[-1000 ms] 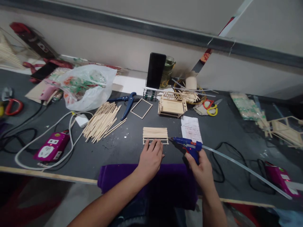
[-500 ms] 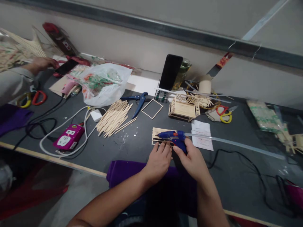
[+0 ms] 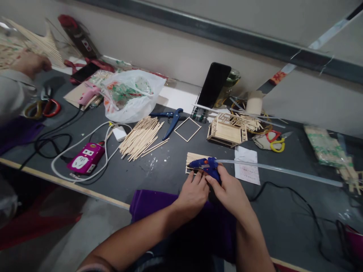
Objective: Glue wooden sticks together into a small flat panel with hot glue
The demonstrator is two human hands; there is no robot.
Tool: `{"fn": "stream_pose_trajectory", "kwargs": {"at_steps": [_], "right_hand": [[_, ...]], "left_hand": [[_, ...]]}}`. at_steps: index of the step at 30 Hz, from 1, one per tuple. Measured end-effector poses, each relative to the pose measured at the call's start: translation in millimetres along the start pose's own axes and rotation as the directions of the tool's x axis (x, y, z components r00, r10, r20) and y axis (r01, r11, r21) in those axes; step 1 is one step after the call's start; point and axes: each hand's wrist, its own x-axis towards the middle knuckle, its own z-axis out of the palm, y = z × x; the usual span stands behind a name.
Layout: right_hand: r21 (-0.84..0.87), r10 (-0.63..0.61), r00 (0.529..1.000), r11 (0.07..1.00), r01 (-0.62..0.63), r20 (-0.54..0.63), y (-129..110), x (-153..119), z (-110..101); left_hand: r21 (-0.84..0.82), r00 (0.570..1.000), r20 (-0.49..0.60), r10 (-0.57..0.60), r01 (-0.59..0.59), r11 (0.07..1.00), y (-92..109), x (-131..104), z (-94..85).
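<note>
Here's the right hand, wrapped firmly round the blue glue gun, its nozzle pointing left above the stick panel; whether tip meets wood, I can't tell. Just to its left, the left hand has its fingers stretched to the panel's near edge, the tips partly hidden by the gun; no telling whether they're pinching anything. The panel lies just beyond both hands, partly covered by the gun. Out to the right of the right hand runs a long clear glue stick from the gun's rear, passing above a sheet of paper. Beyond the hands sit a square stick frame and a small stick model. Further left of the left hand: a heap of loose sticks, a blue cutter just beside it, and a purple power strip.
</note>
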Motion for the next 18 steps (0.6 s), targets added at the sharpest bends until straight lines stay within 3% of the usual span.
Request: {"fn": "stream_pose_trajectory", "kwargs": {"at_steps": [18], "right_hand": [[0.009, -0.012, 1.0, 1.0, 0.012, -0.011, 2.5, -3.3, 2.4]], "left_hand": [[0.007, 0.999, 0.033, 0.008, -0.008, 1.0, -0.1, 0.1, -0.1]]}}
